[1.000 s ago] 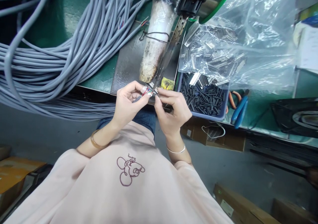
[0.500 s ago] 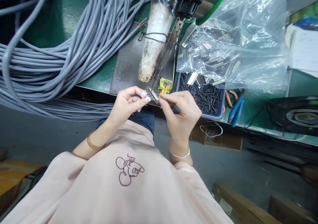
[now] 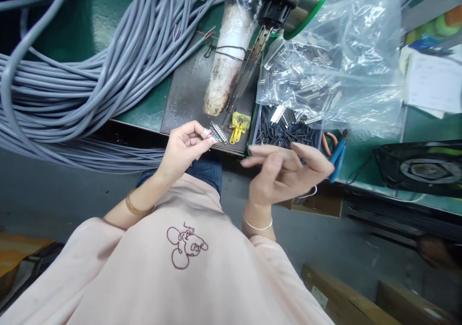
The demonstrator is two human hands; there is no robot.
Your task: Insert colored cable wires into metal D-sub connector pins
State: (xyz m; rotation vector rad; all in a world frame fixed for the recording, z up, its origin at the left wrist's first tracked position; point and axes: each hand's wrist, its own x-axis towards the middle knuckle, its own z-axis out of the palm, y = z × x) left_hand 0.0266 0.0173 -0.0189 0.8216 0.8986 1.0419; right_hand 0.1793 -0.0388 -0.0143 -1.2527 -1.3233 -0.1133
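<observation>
My left hand [image 3: 187,148] is closed in a pinch on thin coloured wires joined to a multi-pin connector [image 3: 218,132]. The connector's metal body and row of pins stick out past the fingertips, above the front edge of a dark plate. My right hand [image 3: 288,168] is apart from it, fingers spread and somewhat blurred, with nothing visible in them. It hovers at the front of a tray [image 3: 254,131] of short black tubes [image 3: 277,135], hiding part of them. A yellow clip-like piece [image 3: 237,131] lies on the plate between both hands.
A soldering iron [image 3: 252,58] and a stained white wrapped rod [image 3: 224,65] point down over the dark plate [image 3: 184,94]. Grey cables [image 3: 90,94] pile up at left. A plastic bag [image 3: 364,60] of connectors, blue-handled pliers [image 3: 337,161] and a black fan [image 3: 422,166] lie right.
My right hand has let go of the connector, moved right and spread its fingers. My left hand still holds the connector by its wires in nearly the same place.
</observation>
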